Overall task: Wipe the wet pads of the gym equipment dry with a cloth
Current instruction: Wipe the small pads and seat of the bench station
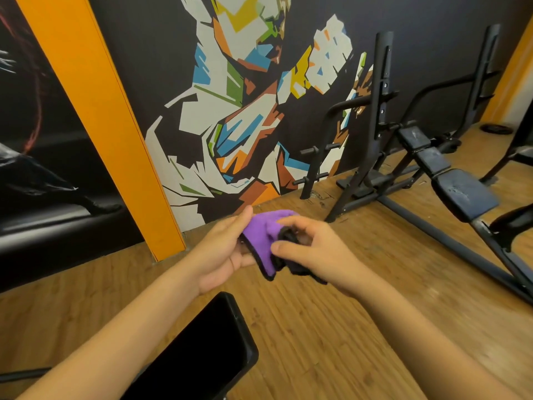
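**Cloth in hand, no pad touched yet**

The gym bench (381,111) stood on the wooden floor (331,327) to the right, close to the painted wall and well apart from both hands. Its dark bench pads (464,194) ran in a sloping row, and nothing lay on them. Pale marks showed on their surfaces, but it could not be told whether these were water. A nearer black pad (207,350) filled the lower foreground between the forearms, and it too had no cloth on it. Judging from this, no wiping was under way. The work looked to be at the stage of readying the cloth, with all the drying left to do.

The purple cloth (264,235), edged in black, hung in the air between the two hands, above the floor and touching no pad. The left grip (222,249) was spread, with the palm turned inward, the thumb raised clear and the fingers fairly straight behind the cloth, carrying it. The right grip (314,252) was curled, with thumb and fingertips pinching the bunched dark fold of the cloth.
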Demonstrator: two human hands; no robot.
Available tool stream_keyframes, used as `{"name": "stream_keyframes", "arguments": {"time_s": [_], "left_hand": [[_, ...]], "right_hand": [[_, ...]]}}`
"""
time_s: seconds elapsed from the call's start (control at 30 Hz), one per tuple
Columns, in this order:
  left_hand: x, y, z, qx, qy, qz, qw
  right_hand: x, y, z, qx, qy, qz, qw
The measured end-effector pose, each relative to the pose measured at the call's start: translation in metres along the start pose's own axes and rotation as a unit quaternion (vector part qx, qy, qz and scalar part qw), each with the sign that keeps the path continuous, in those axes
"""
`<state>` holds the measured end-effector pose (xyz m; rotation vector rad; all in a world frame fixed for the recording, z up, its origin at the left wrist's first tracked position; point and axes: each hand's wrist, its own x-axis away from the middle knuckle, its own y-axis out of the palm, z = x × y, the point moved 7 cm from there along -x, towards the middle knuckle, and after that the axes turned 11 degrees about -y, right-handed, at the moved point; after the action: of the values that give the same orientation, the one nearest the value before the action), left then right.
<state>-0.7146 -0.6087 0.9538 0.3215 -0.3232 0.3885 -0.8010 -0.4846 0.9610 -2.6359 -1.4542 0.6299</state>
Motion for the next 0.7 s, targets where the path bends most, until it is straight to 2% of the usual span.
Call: {"name": "stream_keyframes", "arguments": {"time_s": [0.13, 0.2, 0.3, 0.4, 0.47, 0.53, 0.6, 0.7], "left_hand": [[0.008, 0.013, 0.0, 0.005, 0.035, -0.067, 0.997], [0.009, 0.012, -0.001, -0.018, 0.059, -0.08, 0.995], [0.003, 0.005, -0.007, -0.023, 0.064, -0.035, 0.997], [-0.003, 0.0, -0.01, 0.021, 0.059, -0.029, 0.998], [-0.005, -0.002, -0.012, 0.049, 0.048, -0.049, 0.996], [-0.007, -0.002, -0.012, 0.078, 0.04, -0.057, 0.994], [-0.01, -0.004, -0.012, 0.054, 0.043, -0.018, 0.997], [-0.012, -0.008, -0.01, -0.122, 0.069, 0.12, 0.983]], "right_hand": [[0.007, 0.005, 0.0, -0.039, -0.023, -0.009, 0.999], [0.01, 0.005, -0.003, -0.041, -0.033, -0.047, 0.998], [0.012, 0.0, -0.004, 0.052, -0.047, -0.063, 0.996], [0.012, -0.017, -0.003, 0.161, -0.08, 0.007, 0.984], [0.014, -0.017, 0.001, 0.14, -0.072, -0.011, 0.987], [0.017, -0.012, 0.008, 0.072, -0.048, -0.042, 0.995], [0.019, -0.011, 0.015, 0.002, -0.028, -0.027, 0.999], [0.019, -0.023, 0.022, 0.03, -0.022, 0.047, 0.998]]}}
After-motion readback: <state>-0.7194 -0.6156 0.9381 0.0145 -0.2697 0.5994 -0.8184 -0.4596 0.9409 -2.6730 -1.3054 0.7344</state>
